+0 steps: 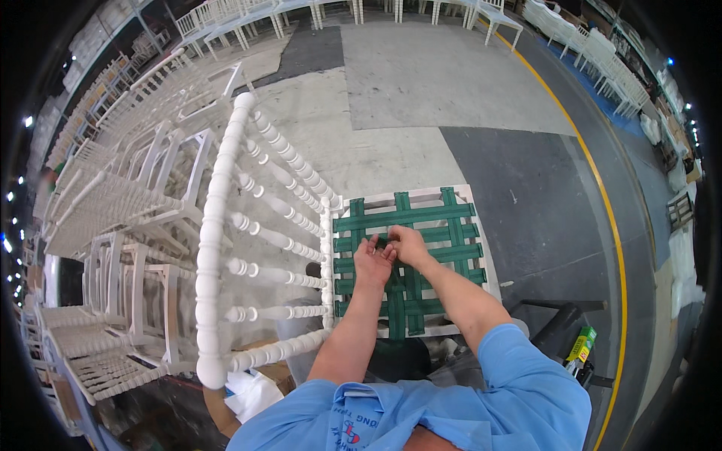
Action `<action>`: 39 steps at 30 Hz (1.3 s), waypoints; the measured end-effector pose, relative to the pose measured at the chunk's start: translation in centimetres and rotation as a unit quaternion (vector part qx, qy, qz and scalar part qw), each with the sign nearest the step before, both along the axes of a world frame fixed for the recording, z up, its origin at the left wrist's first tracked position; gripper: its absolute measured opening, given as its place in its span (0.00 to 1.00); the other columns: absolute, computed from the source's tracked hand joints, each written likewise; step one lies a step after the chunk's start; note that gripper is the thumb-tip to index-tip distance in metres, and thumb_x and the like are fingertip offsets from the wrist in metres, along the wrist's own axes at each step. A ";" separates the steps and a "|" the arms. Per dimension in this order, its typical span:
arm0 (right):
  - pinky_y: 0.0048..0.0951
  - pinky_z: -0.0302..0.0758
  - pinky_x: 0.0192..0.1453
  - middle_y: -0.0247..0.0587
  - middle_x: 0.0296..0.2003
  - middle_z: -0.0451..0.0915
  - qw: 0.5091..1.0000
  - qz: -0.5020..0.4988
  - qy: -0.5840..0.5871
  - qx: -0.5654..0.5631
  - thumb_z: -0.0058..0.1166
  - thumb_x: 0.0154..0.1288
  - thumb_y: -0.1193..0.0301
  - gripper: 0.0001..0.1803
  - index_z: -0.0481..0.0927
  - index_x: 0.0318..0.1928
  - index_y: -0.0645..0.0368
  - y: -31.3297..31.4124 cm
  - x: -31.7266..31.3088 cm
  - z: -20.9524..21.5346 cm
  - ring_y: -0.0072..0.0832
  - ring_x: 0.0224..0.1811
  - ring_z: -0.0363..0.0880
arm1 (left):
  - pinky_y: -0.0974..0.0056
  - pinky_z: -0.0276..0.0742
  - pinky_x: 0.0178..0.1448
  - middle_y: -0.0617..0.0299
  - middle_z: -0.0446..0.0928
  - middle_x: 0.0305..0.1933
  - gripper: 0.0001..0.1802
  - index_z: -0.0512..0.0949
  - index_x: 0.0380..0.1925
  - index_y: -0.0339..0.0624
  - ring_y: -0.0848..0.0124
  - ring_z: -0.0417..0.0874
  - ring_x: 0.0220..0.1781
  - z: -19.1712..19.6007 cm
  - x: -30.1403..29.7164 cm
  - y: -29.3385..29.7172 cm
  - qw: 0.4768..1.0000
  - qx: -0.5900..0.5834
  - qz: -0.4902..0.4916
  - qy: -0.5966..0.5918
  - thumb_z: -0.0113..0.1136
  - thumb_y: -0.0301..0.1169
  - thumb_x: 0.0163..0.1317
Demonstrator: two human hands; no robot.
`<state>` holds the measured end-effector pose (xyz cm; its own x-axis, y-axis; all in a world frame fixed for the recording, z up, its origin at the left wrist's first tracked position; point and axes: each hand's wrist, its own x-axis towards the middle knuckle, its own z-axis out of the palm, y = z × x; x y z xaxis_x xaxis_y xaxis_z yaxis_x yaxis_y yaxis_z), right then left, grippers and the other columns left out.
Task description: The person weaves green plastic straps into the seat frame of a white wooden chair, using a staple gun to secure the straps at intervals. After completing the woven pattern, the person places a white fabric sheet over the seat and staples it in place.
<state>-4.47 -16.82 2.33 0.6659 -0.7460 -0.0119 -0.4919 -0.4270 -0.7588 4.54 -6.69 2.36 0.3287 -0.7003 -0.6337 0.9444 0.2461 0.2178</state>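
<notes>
Your left hand (pixel 374 259): palm upward, fingers half curled, grip cannot be told; your right hand (pixel 408 244), just beside: pinched narrow on a dark green strap (pixel 383 243); woven webbing (pixel 442 234) beneath both, facing up, apparently for two-handed reach; spindled chair back (pixel 271 235) to their left, seemingly leaving your forearms room

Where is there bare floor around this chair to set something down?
Right of the seat, dark grey floor lies bare toward the yellow line. Ahead, pale grey floor is open up to the far white chairs. Crowded: the left, with white chair frames; lower right, by the yellow-green box; the green webbing, under your left hand and right hand.
</notes>
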 end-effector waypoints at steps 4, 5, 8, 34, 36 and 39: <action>0.44 0.81 0.48 0.50 0.37 0.86 0.999 -0.028 0.006 -0.014 0.65 0.59 0.71 0.12 0.86 0.44 0.59 -0.7 0.3 -0.7 0.47 0.43 0.86 | 0.59 0.78 0.40 0.61 0.74 0.43 0.22 0.79 0.50 0.51 0.67 0.75 0.36 -1.5 0.4 -1.9 0.999 0.017 0.048 0.013 0.43 0.53 0.79; 0.43 0.81 0.49 0.50 0.38 0.86 0.999 -0.032 0.012 -0.022 0.65 0.60 0.70 0.12 0.87 0.44 0.59 -1.0 0.6 -0.8 0.47 0.43 0.86 | 0.59 0.77 0.39 0.62 0.74 0.43 0.22 0.79 0.49 0.52 0.68 0.74 0.36 -1.9 0.6 -2.0 0.999 0.022 0.046 0.009 0.43 0.54 0.78; 0.43 0.81 0.49 0.51 0.39 0.87 0.997 -0.047 0.041 -0.039 0.65 0.62 0.66 0.14 0.88 0.46 0.58 -1.7 0.6 -1.3 0.45 0.44 0.87 | 0.61 0.75 0.39 0.64 0.74 0.44 0.21 0.80 0.47 0.55 0.69 0.72 0.36 -2.8 0.3 -2.6 0.998 0.041 0.037 0.014 0.44 0.54 0.78; 0.33 0.74 0.29 0.28 0.27 0.76 0.772 -0.144 -0.169 0.596 0.63 0.72 0.64 0.09 0.79 0.34 0.50 -5.6 2.1 0.4 0.24 0.27 0.76 | 0.66 0.78 0.31 0.61 0.80 0.38 0.15 0.74 0.53 0.39 0.72 0.81 0.31 2.2 -1.9 1.1 0.883 0.180 -0.085 -0.425 0.61 0.35 0.74; 0.34 0.75 0.29 0.28 0.27 0.77 0.785 -0.109 -0.159 0.589 0.63 0.72 0.65 0.10 0.79 0.32 0.50 -4.1 3.3 1.4 0.24 0.27 0.77 | 0.65 0.77 0.29 0.60 0.79 0.38 0.16 0.72 0.54 0.40 0.72 0.80 0.28 2.2 1.2 -0.7 0.889 0.201 -0.047 -0.408 0.63 0.34 0.71; 0.34 0.77 0.33 0.33 0.35 0.81 0.867 -0.099 -0.155 0.463 0.61 0.70 0.70 0.05 0.84 0.43 0.54 -4.1 1.8 2.4 0.27 0.32 0.80 | 0.65 0.77 0.28 0.59 0.79 0.37 0.17 0.71 0.53 0.40 0.71 0.80 0.25 1.6 2.0 -3.0 0.896 0.178 -0.019 -0.407 0.64 0.29 0.69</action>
